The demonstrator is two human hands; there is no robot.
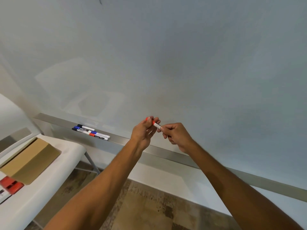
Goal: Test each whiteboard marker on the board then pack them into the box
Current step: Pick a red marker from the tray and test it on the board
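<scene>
The pale whiteboard (182, 55) fills the wall, nearly clean (one dark stroke (100, 0) at its top edge). In front of it, above the middle of the metal tray (56, 121), the left hand (142, 130) curls round the red end of the red marker (155, 124) and the right hand (176, 135) pinches its white barrel. Several other markers (91, 131) lie near the tray's left end. A cardboard box (31, 161) sits on the white desk (49, 188), over a brown floor (149, 205).

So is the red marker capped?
Capped: the red cap meets the white barrel, no tip showing; left hand grips cap, right hand barrel.
</scene>
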